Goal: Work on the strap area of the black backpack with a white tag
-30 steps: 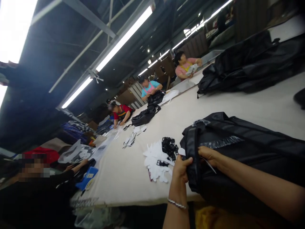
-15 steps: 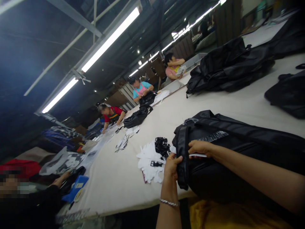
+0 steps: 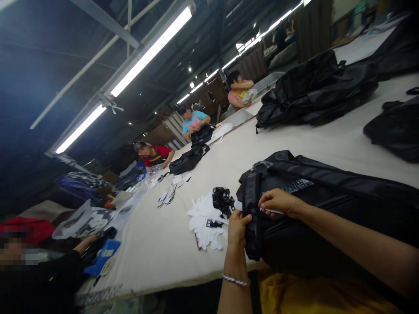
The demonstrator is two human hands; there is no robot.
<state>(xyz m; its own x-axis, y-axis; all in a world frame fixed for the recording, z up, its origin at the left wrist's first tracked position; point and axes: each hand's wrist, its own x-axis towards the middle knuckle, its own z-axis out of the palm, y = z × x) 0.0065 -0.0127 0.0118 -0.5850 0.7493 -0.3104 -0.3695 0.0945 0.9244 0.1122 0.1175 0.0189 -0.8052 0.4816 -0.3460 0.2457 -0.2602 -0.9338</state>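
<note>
Backpack [image 3: 327,209] lay on table [image 3: 170,244] at near edge, w/ left hand [image 3: 238,227] & right hand [image 3: 278,202] on its left end. Buckles [image 3: 223,200] sat on paper cutouts [image 3: 204,220] just left of it. More bags [image 3: 314,91] piled behind.

No text, label, brand or number is readable anywhere in view.

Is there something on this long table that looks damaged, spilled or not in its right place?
Nothing stands out. The left hand grips a strap of the black backpack; the right hand pinches a white tag on it. Black buckles sit on loose white paper pieces on the table, untidy but not spilled.
</note>
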